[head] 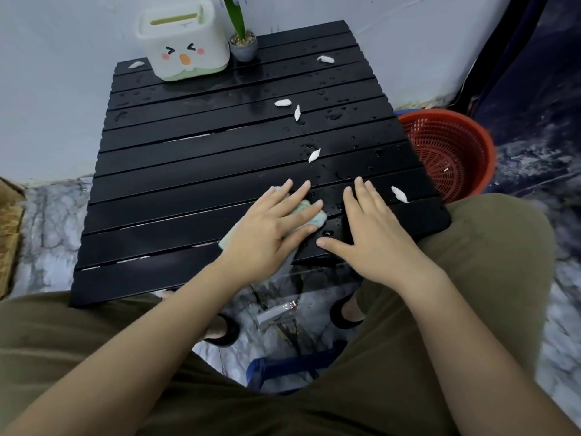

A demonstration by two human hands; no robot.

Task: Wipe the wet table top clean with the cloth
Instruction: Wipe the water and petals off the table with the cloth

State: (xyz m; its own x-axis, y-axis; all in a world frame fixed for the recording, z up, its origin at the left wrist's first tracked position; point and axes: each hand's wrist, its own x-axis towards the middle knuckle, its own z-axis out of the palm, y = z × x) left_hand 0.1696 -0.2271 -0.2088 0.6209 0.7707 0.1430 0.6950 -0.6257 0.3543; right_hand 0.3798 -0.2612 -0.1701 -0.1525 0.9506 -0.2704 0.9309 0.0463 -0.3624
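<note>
A black slatted table top stands in front of me, with water drops scattered over its right half. My left hand lies flat with straight fingers on a pale green cloth near the table's front edge; most of the cloth is hidden under the hand. Just to the right, my right hand rests flat on the bare wet slats, fingers spread, holding nothing.
Several small white paper scraps lie on the table. A white tissue box with a cartoon face and a small potted plant stand at the back. A red mesh basket sits on the floor at the right.
</note>
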